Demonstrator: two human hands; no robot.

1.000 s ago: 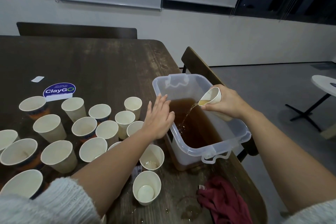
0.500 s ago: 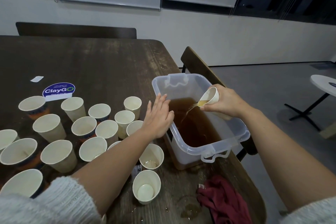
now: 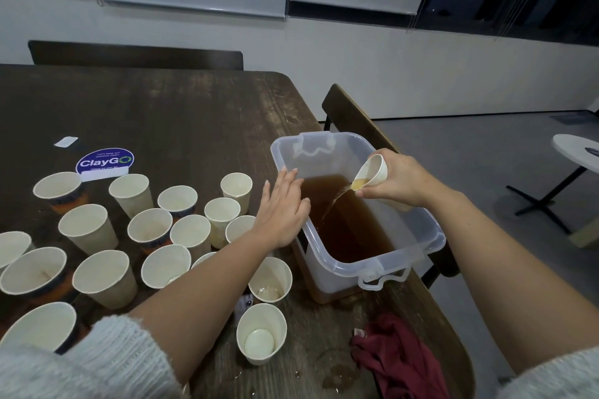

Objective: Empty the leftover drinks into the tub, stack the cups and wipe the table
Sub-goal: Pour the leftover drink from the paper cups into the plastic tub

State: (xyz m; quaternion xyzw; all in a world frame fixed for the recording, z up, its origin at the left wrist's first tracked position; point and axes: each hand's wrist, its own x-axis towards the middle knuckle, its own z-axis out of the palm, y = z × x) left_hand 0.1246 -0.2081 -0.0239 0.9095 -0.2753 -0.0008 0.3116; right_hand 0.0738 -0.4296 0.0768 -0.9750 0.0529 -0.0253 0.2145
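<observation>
A clear plastic tub (image 3: 434,236) holding brown liquid stands at the right edge of the dark wooden table (image 3: 181,120). My right hand (image 3: 400,183) grips a tilted paper cup (image 3: 372,173) over the tub, and a thin amber stream runs from it into the liquid. With straight fingers, my left hand (image 3: 283,209) rests against the tub's left rim. Several white paper cups (image 3: 150,230) stand upright to the left. Near the front, one cup (image 3: 262,334) has a pale disc inside and another (image 3: 270,280) holds dregs. A dark red cloth (image 3: 400,363) lies crumpled at the front right.
A blue ClayGO sign (image 3: 104,162) and a small white card (image 3: 65,141) sit behind the cups. Wet spots mark the table by the cloth. A chair back (image 3: 353,120) stands right behind the tub, another chair (image 3: 136,55) at the far side. A white side table (image 3: 577,149) is off right.
The cup in my right hand has tipped a little further while the stream keeps running into the tub. My left hand has stayed on the tub's rim.
</observation>
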